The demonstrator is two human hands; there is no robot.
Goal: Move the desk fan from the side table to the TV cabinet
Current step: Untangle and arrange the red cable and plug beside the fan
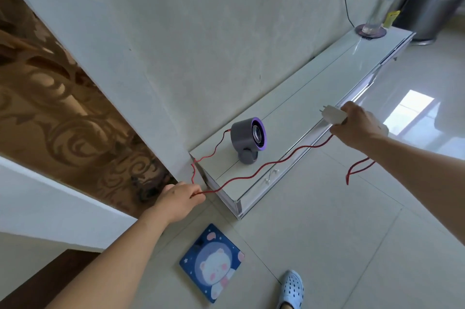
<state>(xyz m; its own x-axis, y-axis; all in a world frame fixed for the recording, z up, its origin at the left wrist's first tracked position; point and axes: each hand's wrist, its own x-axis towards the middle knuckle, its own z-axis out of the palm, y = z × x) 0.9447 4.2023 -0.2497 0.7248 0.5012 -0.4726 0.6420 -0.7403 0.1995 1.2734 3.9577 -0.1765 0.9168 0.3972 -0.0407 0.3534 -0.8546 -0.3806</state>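
Note:
A small grey desk fan (247, 138) with a purple rim stands upright on the near end of the white TV cabinet (314, 97). Its red cord (254, 167) runs from the fan's back, loops off the cabinet's left corner and stretches across the front. My left hand (180, 199) pinches the cord low beside the cabinet's near corner. My right hand (357, 125) grips the white plug adapter (333, 114) above the cabinet's front edge, prongs pointing left. More cord hangs in a loop below my right wrist.
A glass vase (377, 9) on a dark coaster stands at the cabinet's far end, with a black cable hanging down the wall. A blue cartoon bathroom scale (211, 262) lies on the tiled floor near my shoe (292, 288). A carved brown screen stands at left.

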